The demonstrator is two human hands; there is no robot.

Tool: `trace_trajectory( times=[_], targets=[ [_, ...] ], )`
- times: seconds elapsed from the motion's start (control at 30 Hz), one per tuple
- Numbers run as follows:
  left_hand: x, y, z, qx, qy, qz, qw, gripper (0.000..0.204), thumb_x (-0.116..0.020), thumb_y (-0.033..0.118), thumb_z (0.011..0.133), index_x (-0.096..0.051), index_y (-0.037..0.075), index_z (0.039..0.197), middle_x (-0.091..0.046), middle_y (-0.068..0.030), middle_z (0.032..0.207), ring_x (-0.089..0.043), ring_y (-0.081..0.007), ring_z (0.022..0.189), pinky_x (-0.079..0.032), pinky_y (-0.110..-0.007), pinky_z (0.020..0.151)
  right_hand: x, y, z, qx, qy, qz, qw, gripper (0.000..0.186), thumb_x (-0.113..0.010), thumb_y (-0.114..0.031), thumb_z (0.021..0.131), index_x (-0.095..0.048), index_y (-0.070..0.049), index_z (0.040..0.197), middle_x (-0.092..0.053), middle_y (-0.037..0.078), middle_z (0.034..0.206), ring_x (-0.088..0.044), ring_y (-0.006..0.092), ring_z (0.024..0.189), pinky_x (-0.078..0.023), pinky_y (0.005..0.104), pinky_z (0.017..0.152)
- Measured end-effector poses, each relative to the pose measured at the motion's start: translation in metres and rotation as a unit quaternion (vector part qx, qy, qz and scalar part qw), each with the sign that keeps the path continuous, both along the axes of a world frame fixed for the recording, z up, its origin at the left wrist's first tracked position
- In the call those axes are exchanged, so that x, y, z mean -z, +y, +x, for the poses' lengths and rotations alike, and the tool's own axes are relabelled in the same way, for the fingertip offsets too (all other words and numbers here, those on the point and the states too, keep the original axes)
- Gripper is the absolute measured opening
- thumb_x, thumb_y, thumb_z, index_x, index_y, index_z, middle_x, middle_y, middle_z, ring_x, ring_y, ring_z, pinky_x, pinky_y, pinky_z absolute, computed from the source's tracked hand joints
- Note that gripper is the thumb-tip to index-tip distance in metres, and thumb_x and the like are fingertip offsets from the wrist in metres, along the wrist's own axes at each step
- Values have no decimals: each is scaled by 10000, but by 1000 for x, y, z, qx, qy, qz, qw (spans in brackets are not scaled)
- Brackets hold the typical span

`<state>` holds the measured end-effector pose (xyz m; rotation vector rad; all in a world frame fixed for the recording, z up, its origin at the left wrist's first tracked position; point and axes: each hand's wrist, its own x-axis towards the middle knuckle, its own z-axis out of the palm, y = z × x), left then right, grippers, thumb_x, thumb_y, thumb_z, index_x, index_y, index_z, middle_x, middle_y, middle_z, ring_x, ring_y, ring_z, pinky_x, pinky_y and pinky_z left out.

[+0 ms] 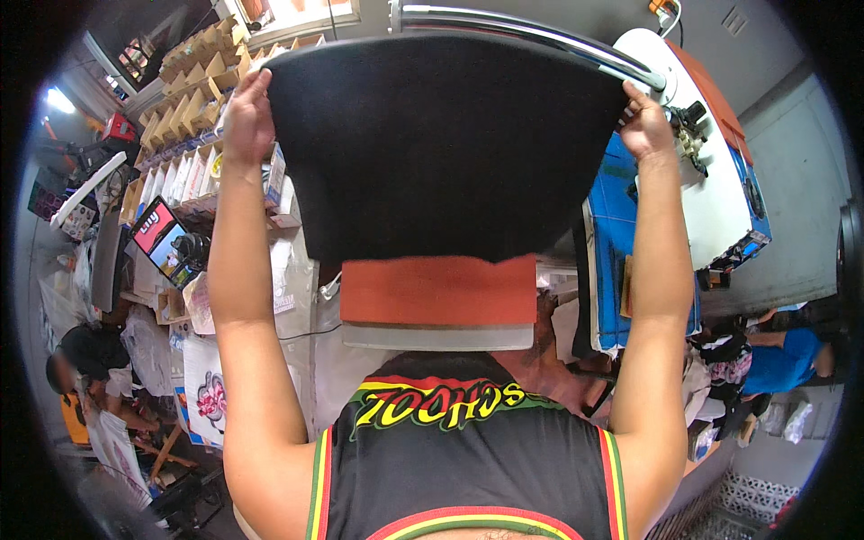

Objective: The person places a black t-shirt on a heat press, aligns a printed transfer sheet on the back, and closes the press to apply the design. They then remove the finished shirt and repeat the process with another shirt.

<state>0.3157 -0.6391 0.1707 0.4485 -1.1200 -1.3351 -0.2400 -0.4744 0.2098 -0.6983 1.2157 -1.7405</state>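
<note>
My left hand [248,126] grips the upper left corner of a large black cloth or sheet [445,144], held spread out in front of me. At its upper right corner my right hand [646,126] is closed on it. The sheet hangs over a flat reddish-orange pad [438,292] with a pale lower edge; how much of the pad lies behind it is hidden. A curved chrome bar [540,27] runs behind the sheet's top edge.
Left are cardboard dividers [189,90] and a propped screen [160,236]. Right are a white machine [724,202] and a blue board [605,279]. A seated person [90,360] is at far left, another person in blue [783,364] at far right.
</note>
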Motion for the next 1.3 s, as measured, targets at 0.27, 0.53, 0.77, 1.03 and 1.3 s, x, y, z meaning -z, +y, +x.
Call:
trace_trajectory(
  times=[0.27,0.53,0.77,1.03,1.3],
  targets=[
    [-29,80,57,37,-2,-59,998,225,-656,27,887,-674,-15,1107,-680,-120,1113,-616,-233,1070,-434,-406,1011,-25,108,9,11,94,3,996,149,-672,-205,921,-614,-112,1022,-622,-7,913,-548,139,845,-424,331,852],
    [175,247,88,9,-329,326,886,356,-704,225,912,-659,10,1193,-651,-45,1146,-572,-131,1047,-418,-320,970,222,252,48,-45,-72,283,955,295,-716,-151,878,-588,-94,1138,-646,4,941,-621,160,791,-511,331,708],
    [236,261,83,6,-199,413,889,315,-669,290,928,-674,46,1128,-659,-17,1080,-581,-98,891,-451,-258,790,252,264,69,6,-177,253,951,87,-714,-223,897,-647,-169,900,-631,-11,828,-598,153,751,-475,327,679],
    [225,255,69,-231,-665,-36,710,136,-669,51,812,-669,39,948,-679,-120,1124,-641,-271,983,-483,-391,883,259,249,76,63,499,314,805,99,-678,-158,863,-686,-60,867,-677,62,836,-660,223,812,-516,369,714],
    [205,152,-141,-130,-636,-330,685,413,-662,212,865,-596,88,1253,-498,-131,1418,-380,-317,1400,-242,-556,1159,245,59,200,-43,681,-104,724,152,-617,-111,839,-707,-46,943,-703,118,1032,-644,306,1030,-480,435,920]
  ],
)
